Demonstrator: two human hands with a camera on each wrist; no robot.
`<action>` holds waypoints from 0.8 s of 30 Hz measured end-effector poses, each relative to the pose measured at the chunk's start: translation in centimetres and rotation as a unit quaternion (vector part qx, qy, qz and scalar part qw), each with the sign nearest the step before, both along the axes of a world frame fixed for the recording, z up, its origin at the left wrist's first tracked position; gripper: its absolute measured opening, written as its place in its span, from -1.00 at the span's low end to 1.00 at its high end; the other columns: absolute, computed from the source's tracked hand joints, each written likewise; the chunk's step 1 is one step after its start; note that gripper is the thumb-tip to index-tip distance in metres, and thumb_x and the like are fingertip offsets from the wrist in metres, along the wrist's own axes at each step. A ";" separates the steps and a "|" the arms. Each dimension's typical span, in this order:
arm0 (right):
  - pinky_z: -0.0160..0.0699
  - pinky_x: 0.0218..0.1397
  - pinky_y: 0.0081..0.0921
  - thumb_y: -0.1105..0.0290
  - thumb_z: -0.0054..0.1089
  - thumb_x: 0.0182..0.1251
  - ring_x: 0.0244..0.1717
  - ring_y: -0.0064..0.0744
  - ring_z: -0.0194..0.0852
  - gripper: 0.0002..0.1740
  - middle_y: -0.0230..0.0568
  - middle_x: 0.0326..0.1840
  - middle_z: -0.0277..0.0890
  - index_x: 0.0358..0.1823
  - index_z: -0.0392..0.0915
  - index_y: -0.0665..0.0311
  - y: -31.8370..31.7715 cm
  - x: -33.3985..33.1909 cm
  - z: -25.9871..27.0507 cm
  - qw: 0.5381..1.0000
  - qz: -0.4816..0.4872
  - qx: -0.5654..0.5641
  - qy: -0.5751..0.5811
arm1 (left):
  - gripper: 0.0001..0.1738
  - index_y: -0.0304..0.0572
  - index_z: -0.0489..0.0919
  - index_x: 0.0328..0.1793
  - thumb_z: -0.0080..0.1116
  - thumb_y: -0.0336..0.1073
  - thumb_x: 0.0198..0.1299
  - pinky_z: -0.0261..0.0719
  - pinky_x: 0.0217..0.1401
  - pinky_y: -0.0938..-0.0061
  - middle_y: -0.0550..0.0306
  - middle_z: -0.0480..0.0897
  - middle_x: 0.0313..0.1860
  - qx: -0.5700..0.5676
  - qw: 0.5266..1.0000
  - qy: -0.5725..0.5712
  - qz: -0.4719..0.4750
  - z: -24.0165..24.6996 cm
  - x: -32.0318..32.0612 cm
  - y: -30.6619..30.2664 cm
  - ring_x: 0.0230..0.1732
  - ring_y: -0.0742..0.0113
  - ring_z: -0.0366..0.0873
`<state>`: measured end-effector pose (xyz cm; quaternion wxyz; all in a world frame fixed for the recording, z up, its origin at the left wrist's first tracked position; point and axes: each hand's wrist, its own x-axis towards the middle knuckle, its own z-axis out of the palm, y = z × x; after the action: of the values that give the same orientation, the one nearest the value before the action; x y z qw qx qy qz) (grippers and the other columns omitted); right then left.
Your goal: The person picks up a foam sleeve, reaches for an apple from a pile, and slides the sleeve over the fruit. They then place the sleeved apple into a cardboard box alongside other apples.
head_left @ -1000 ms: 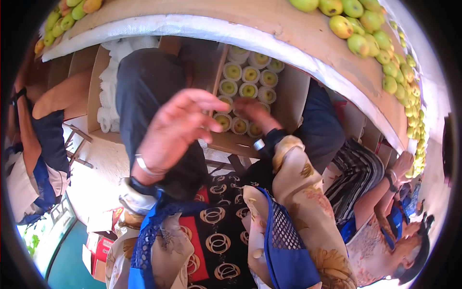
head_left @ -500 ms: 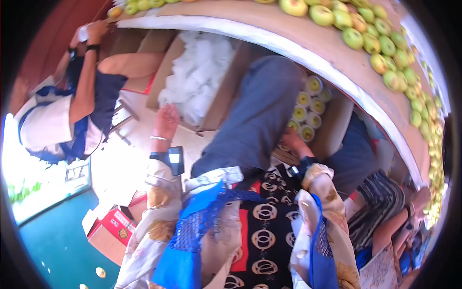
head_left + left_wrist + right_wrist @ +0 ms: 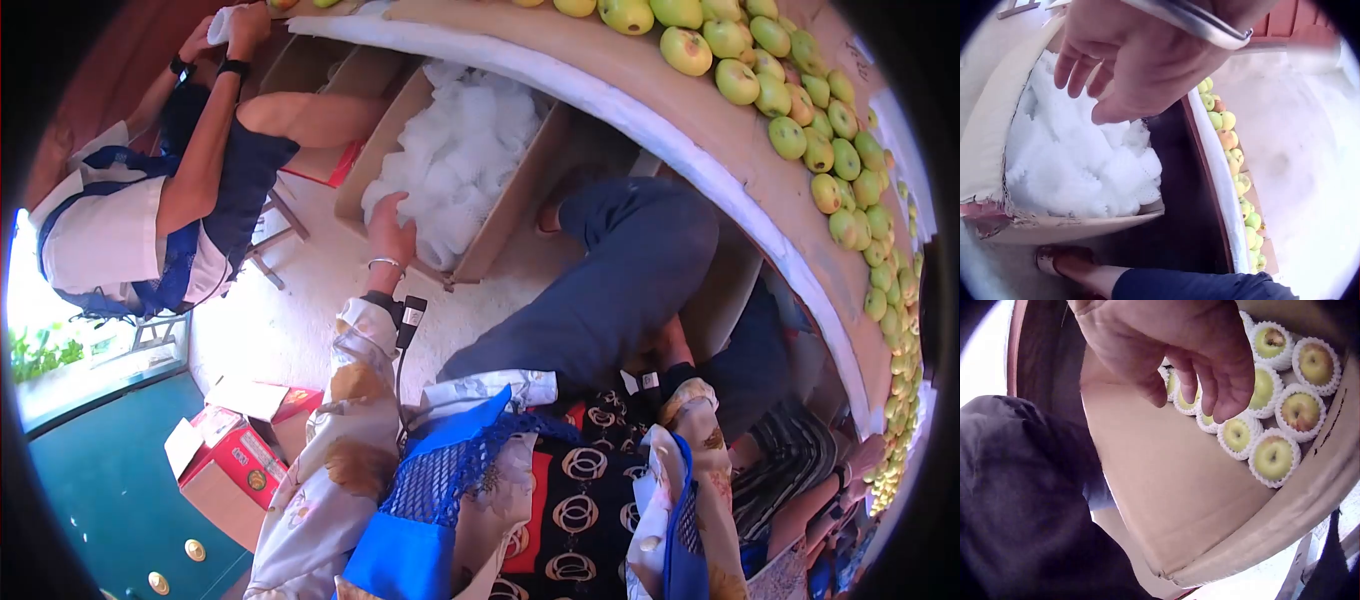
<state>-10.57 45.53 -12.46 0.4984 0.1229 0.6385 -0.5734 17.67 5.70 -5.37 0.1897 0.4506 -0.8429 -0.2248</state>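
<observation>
Inspection finds the left hand [image 3: 392, 238] at 10 o'clock of the head view, over the near edge of the loose white foam nets [image 3: 1072, 162], which lie heaped in an open carton [image 3: 985, 131]; its fingers are slightly bent and apart, with nothing seen pinched, and contact with the nets cannot be confirmed. The right hand [image 3: 1179, 353] hangs at 12 o'clock of its wrist view, fingers loosely curved and spaced, no item seen in them, above a second carton [image 3: 1166, 475] whose netted apples [image 3: 1274, 457] sit in close rows from 12 to 4 o'clock. In my judgement, the left fingertips should pinch one net by its rim and lift it straight up, as the nets appear to cling and may come out in clumps. The right hand should stay light, lest it press on fruit or drag a net out of place. Compared with half a second ago, the left hand, then short of the nets' carton, is now at its edge; the head view has swung, putting that carton near 12 o'clock, and the dark trouser leg [image 3: 610, 280] now hides the netted apples previously visible there beside the right hand.
</observation>
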 end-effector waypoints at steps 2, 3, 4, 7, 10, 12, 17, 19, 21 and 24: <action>0.41 -0.04 -0.41 0.20 -0.08 0.29 -0.06 -0.28 0.41 -0.58 -0.17 0.01 0.42 0.08 0.34 0.32 1.0 -0.3 -0.7 1.000 -0.006 0.006 -0.002 | -0.45 -0.04 0.44 0.08 0.19 -0.53 -0.15 0.48 0.02 0.34 -0.01 0.48 0.04 -0.004 0.999 0.031 -0.031 1.7 -2.7 -1.4 0.04 0.06 0.47; 0.41 -0.03 -0.41 0.21 -0.07 0.29 -0.06 -0.28 0.40 -0.58 -0.17 0.01 0.42 0.08 0.34 0.32 1.6 -0.2 -1.0 1.000 -0.008 0.007 -0.002 | -0.45 -0.03 0.45 0.07 0.19 -0.53 -0.15 0.45 0.07 0.31 -0.03 0.47 0.06 -0.003 0.998 0.045 -0.046 2.3 -4.1 -1.6 0.08 0.03 0.45; 0.40 -0.03 -0.41 0.21 -0.07 0.29 -0.05 -0.28 0.40 -0.58 -0.17 0.02 0.41 0.09 0.33 0.31 2.2 -0.2 -1.3 1.000 -0.008 0.007 0.000 | -0.42 -0.03 0.42 0.10 0.20 -0.52 -0.16 0.41 0.11 0.29 -0.07 0.44 0.08 -0.035 0.995 0.045 -0.077 2.0 -5.7 -2.1 0.12 0.00 0.41; 0.39 0.00 -0.41 0.22 -0.07 0.29 -0.03 -0.28 0.38 -0.58 -0.18 0.03 0.40 0.10 0.30 0.31 3.2 0.0 -2.3 1.000 -0.008 -0.004 0.002 | -0.31 -0.05 0.33 0.18 0.26 -0.45 -0.19 0.33 0.19 0.20 -0.18 0.38 0.13 -0.118 0.984 0.043 -0.130 1.9 -11.5 -4.7 0.15 -0.12 0.34; 0.37 0.03 -0.41 0.23 -0.06 0.29 0.00 -0.28 0.36 -0.57 -0.18 0.05 0.38 0.12 0.28 0.30 4.5 0.0 -3.5 1.000 -0.013 -0.016 0.008 | -0.15 -0.11 0.20 0.27 0.34 -0.32 -0.23 0.33 0.18 0.16 -0.26 0.33 0.16 -0.078 0.994 0.022 -0.072 2.1 -16.8 -5.4 0.13 -0.20 0.34; 0.36 0.04 -0.40 0.24 -0.05 0.29 0.01 -0.28 0.34 -0.57 -0.18 0.06 0.37 0.13 0.27 0.30 5.3 0.0 -4.3 0.999 -0.015 -0.028 0.013 | -0.05 -0.15 0.13 0.31 0.39 -0.21 -0.24 0.31 0.21 0.20 -0.33 0.32 0.17 0.043 0.999 -0.027 0.018 2.2 -19.1 -5.8 0.21 -0.15 0.28; 0.34 0.08 -0.40 0.26 -0.04 0.29 0.05 -0.28 0.31 -0.55 -0.19 0.08 0.34 0.16 0.23 0.29 7.2 0.0 -6.6 0.997 -0.019 -0.067 0.041 | -0.34 -0.15 0.39 0.04 0.39 -0.13 -0.24 0.49 -0.06 0.23 0.03 0.60 -0.32 0.052 0.993 0.031 0.097 -2.6 -20.6 -8.0 -0.18 0.00 0.55; 0.33 0.10 -0.40 0.27 -0.04 0.29 0.06 -0.28 0.29 -0.55 -0.20 0.09 0.32 0.17 0.21 0.28 7.5 -0.1 -7.1 0.994 -0.026 -0.084 0.064 | -0.49 -0.19 0.47 -0.10 0.36 -0.17 -0.20 0.51 -0.14 0.30 0.09 0.60 -0.46 -0.006 0.994 0.087 0.067 -3.3 -19.8 -8.2 -0.30 0.11 0.58; 0.36 0.04 -0.43 0.32 -0.05 0.30 -0.02 -0.30 0.34 -0.62 -0.20 0.02 0.37 0.10 0.26 0.30 5.4 0.2 -5.6 0.988 -0.042 -0.099 0.109 | -0.60 -0.22 0.49 -0.16 0.31 -0.25 -0.15 0.50 -0.17 0.37 0.08 0.60 -0.41 0.026 0.984 0.162 0.066 -1.6 -18.0 -8.1 -0.30 0.17 0.57; 0.46 -0.14 -0.50 0.44 -0.08 0.29 -0.27 -0.38 0.45 -0.79 -0.22 -0.20 0.50 -0.10 0.43 0.34 0.7 0.2 0.8 0.976 -0.089 -0.113 0.164 | -0.75 -0.24 0.49 -0.21 0.18 -0.35 -0.05 0.47 -0.22 0.48 0.09 0.58 -0.34 0.123 0.947 0.292 0.062 1.0 -14.8 -7.5 -0.28 0.27 0.54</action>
<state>-10.40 46.21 -11.68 0.3442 0.0264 0.6294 -0.6962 2.89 -1.82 -4.37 0.3839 0.4363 -0.6873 -0.4359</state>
